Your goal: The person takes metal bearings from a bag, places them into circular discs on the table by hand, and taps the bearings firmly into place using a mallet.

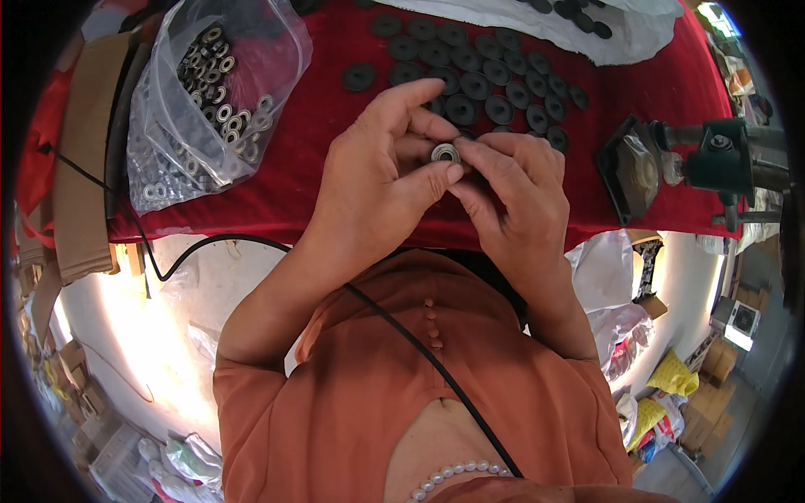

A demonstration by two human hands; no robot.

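A red cloth covers the table (335, 180) in front of you, and its near edge runs just below your hands. To your left on the cloth lies a clear plastic bag (210, 101), crumpled and glossy, holding a heap of small metal bearings (214, 113), round, silvery rings with dark centres. Beyond your hands, flat black discs (482, 71) with raised hubs lie in loose rows on the cloth, matte and rubbery in look. More of them rest on a white sheet (587, 29) at the far edge. At your right stands a green metal press (721, 163) with a dark square base. Your left hand (377, 180) and right hand (511, 197) meet above the cloth, fingertips closed together around a single shiny bearing (445, 152), pinched between thumb and fingers of both.
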